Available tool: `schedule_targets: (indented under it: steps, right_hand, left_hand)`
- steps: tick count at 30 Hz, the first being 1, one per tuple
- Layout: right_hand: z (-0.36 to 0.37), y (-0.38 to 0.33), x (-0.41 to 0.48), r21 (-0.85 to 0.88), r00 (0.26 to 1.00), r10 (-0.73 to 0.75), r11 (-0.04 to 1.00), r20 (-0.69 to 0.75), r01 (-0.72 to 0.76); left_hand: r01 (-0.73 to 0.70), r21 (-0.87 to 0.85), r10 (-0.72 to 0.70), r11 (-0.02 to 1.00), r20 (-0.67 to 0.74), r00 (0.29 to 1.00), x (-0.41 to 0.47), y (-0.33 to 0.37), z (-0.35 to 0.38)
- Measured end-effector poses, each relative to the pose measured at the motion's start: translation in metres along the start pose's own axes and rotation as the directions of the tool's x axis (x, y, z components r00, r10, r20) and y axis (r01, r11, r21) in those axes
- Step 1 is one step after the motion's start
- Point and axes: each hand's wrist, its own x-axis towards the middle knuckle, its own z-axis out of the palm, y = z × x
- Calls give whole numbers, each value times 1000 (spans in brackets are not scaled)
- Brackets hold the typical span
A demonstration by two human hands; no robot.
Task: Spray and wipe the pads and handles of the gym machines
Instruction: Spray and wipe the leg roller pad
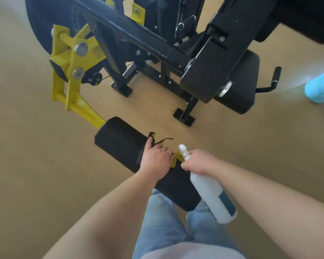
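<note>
Here's the roller pad (120,144), a fat black cylinder with a matte, slightly grainy skin, lying on a slant low in the middle of the view at the end of a yellow arm (82,107); its near end sits just above the person's jeans (157,221); the left hand (156,158) is down on top of the pad, fingers curled over a dark cloth (177,157) with yellow trim, clamped on it and pressing it to the pad; the right hand (197,161) is wrapped tight round the neck of a white spray bottle (211,195), nozzle pointing up and away, bottle body hanging across the pad's near end; the two hands are just beside each other; plenty of bare tan floor (36,146) to the left of the pad and beyond its far side; farther off the black machine frame (138,34) and its foot plate (184,115) close things in, with the seat pad (245,86) and a black handle (276,75) to the right
</note>
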Motion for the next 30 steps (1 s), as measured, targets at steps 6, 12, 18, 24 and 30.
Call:
schedule_targets:
  steps: [6,12,18,24,30]
  right_hand:
    - [-11,31,12,-4,993,118,993,24,-118]
    - [-4,47,18,30,986,135,990,101,-139]
    - [5,75,12,48,956,182,979,231,-198]
    - [11,94,4,96,963,132,983,235,-158]
    - [9,104,-8,37,967,39,998,254,-50]
  left_hand:
    - [-195,3,195,981,-4,981,-8,21,15]
    - [137,41,-136,990,-4,991,9,-10,-6]
    - [394,160,-420,905,190,888,39,-20,-29]
    - [195,204,-234,959,186,954,33,14,-16]
    - [-38,204,4,978,165,986,4,89,10]
